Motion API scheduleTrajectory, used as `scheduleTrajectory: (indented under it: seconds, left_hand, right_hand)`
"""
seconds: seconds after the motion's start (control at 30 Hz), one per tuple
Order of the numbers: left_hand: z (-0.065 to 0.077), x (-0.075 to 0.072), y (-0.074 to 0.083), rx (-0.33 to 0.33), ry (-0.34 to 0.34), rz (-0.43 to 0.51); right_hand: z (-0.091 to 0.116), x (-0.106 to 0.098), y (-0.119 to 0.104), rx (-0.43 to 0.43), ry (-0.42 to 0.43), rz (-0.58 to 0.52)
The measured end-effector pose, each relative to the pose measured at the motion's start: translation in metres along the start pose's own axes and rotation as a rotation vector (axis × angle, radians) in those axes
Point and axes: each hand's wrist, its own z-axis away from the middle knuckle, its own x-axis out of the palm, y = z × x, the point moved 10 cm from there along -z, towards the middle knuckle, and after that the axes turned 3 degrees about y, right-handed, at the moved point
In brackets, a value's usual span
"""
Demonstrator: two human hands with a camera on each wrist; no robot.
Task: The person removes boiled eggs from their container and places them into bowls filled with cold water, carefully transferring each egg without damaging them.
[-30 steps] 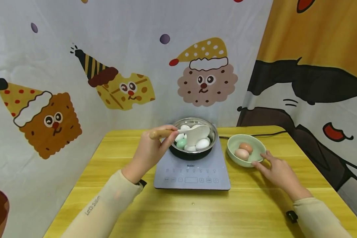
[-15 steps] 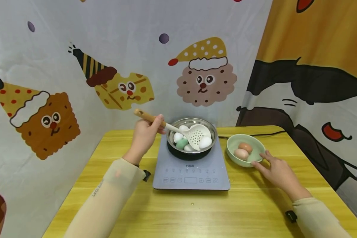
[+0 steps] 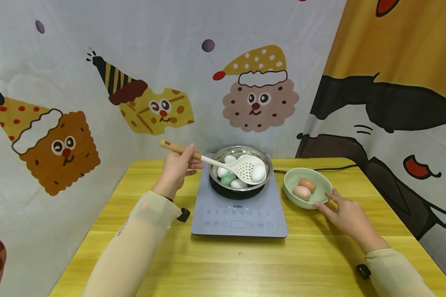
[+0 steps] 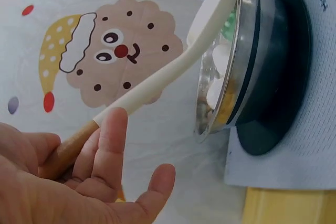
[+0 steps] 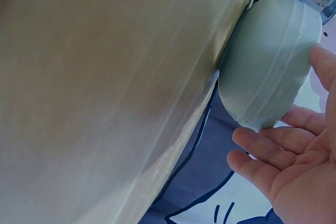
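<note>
My left hand [image 3: 175, 170] grips the wooden handle of a slotted spoon [image 3: 243, 169], whose white perforated head sits inside a steel pot [image 3: 212, 159]. A white egg [image 3: 258, 173] lies on the spoon's head. Around it in the pot are several more white eggs and one green egg [image 3: 228, 178]. In the left wrist view, some fingers [image 4: 110, 153] of this hand extend away from the handle. My right hand [image 3: 351, 216] holds the near right rim of a light green bowl [image 3: 321, 187], thumb [image 5: 325, 66] against its wall. Two brownish eggs [image 3: 302, 192] lie in that bowl.
Under the pot is a grey induction cooker [image 3: 239, 225] with a touch panel. Its black cable [image 3: 336, 168] runs behind the bowl along the back of the wooden table [image 3: 208, 268]. A printed cartoon curtain [image 3: 152, 41] hangs right behind the table.
The left hand has moved left and turned the spoon, so its head now lies flatter, perforations showing, with a white egg on it. The right hand stays at the bowl.
</note>
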Motion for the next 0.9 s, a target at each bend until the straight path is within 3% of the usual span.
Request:
scheduleTrajectory:
  seconds: [0.23,0.47,0.63,0.9]
  left_hand:
    - [0.002,0.001,-0.011,-0.071,-0.013,0.067]
    - [0.011,0.011,-0.002,-0.051,-0.030,0.096]
    - [0.023,0.033,0.010,-0.001,-0.076,0.098]
    - [0.038,0.083,0.019,0.014,-0.124,0.122]
  right_hand:
    - [0.002,0.000,0.002,0.003,0.005,-0.004]
    - [0.001,0.001,0.004,0.008,-0.009,-0.003]
    - [0.002,0.001,0.004,0.008,-0.017,-0.015]
    - [0.001,-0.001,0.005,0.003,0.006,-0.007]
